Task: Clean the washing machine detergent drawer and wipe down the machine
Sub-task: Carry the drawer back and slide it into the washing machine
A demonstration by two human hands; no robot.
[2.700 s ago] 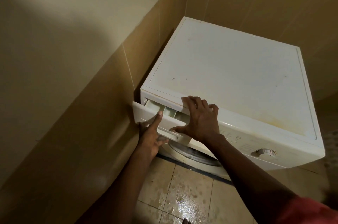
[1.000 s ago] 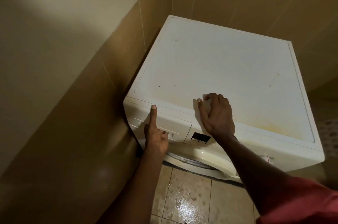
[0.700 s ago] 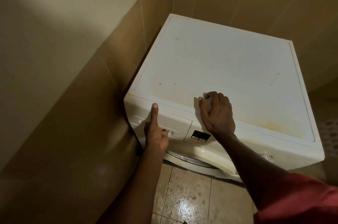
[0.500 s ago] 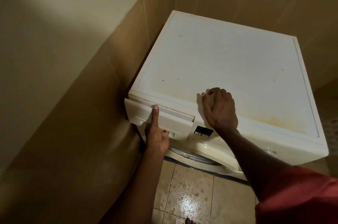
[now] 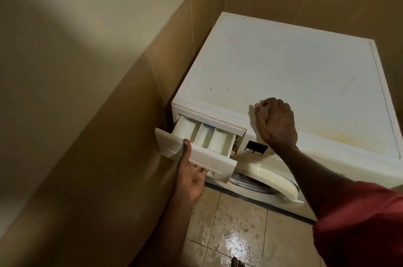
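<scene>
On the detergent drawer [image 5: 205,136] front, left hand [image 5: 192,176] grips; right hand [image 5: 275,124] rests flat.

Readable text: I can make out none.
Display [image 5: 255,148]: dark on my feed, at five o'clock of the detergent drawer [image 5: 205,136], no digits legible.

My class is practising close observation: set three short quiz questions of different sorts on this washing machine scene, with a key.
1. True or false: the detergent drawer is fully closed.
2. Which hand grips the drawer's front? A) left hand B) right hand
3. Fill in: the right hand rests on the washing machine near its front ____.

Key: 1 false, it is pulled partly out, compartments showing. 2 A. 3 edge.
</scene>
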